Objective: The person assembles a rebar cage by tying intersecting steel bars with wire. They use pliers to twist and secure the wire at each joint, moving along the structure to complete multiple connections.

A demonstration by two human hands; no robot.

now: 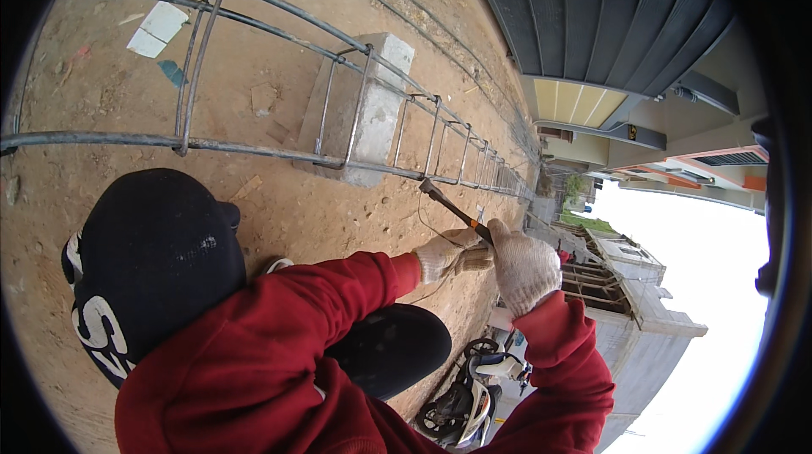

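Your right hand (524, 268) grips a tool (458, 214), your left hand (444, 258) pinches wire (422, 219), white lettering (103, 325) marking black fabric (161, 238) at eight o'clock.

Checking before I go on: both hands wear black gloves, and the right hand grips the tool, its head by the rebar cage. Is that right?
Not quite: the gloves are off-white, not black, as the head view shows. The rest stands: the right hand grips the tool, its head by the rebar cage.
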